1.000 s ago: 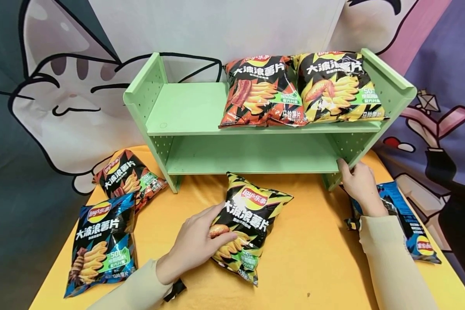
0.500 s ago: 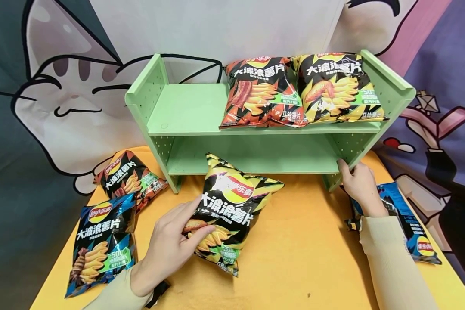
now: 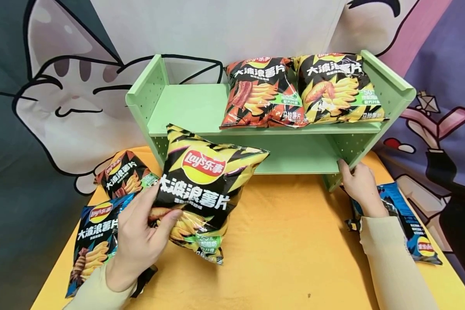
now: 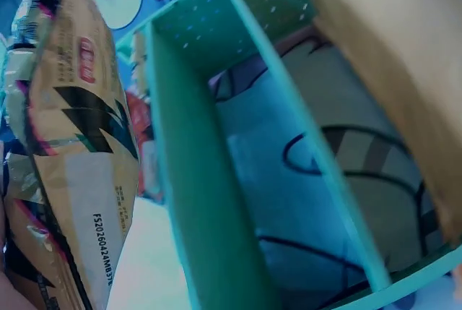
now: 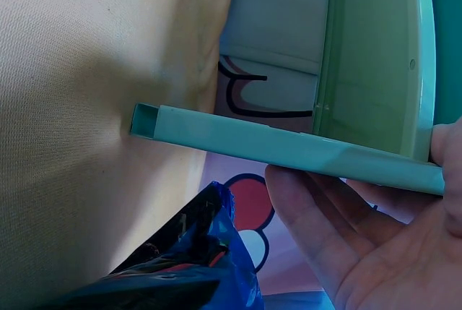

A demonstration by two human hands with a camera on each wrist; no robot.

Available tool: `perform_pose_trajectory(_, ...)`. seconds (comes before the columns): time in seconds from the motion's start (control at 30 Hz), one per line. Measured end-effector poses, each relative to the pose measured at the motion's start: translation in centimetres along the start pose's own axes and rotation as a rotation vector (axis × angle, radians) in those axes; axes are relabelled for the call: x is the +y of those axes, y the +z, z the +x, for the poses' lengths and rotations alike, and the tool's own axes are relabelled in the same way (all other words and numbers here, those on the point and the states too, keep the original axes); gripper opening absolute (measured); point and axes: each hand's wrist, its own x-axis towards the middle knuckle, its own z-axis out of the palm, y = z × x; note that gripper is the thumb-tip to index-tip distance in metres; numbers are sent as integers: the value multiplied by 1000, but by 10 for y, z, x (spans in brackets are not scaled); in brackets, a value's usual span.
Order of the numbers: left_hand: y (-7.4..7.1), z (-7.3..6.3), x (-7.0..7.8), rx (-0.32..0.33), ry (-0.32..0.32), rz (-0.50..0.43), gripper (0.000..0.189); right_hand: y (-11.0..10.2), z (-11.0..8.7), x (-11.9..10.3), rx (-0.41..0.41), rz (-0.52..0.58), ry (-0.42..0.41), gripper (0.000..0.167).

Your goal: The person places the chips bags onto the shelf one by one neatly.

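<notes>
My left hand [image 3: 141, 234] grips a black and yellow chip bag [image 3: 201, 193] by its left side, thumb on the front, lifted above the table and tilted. The left wrist view shows this bag's [image 4: 86, 136] printed back beside the shelf. The right hand [image 3: 358, 187] holds the lower right side panel of a green two-tier shelf [image 3: 255, 132]. In the right wrist view the fingers [image 5: 310, 216] lie along one face of the panel [image 5: 289, 147], with the thumb on the other side. On the upper tier stand a red chip bag [image 3: 261, 92] and another yellow chip bag [image 3: 335, 88].
At the left of the yellow-covered table [image 3: 286, 258] lie a red chip bag [image 3: 125, 174] and a blue chip bag [image 3: 97, 241]. A dark bag corner [image 3: 143, 280] shows under the left wrist. Another blue bag [image 3: 407, 219] lies beside the right forearm.
The left hand has raised the yellow chip bag off the table and brought it left and closer to the camera. The right hand stays on the shelf panel.
</notes>
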Motion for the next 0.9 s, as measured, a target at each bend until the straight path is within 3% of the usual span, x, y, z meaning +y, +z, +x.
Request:
perform_pose_trajectory(0.2, -6, 22, 4, 79, -30, 40, 64, 2, -1, 2, 9, -6, -3, 48)
perform_pose_trajectory(0.43, -10, 54, 6, 228, -103, 95, 72, 1, 0, 1, -11, 2, 0, 50)
perform_pose_trajectory(0.67, -16, 84, 0, 224, -219, 171, 61, 2, 0, -1, -10, 10, -12, 49)
perform_pose_trajectory(0.9, -9, 112, -18, 171, -282, 269, 43, 1, 1, 1, 0, 3, -17, 48)
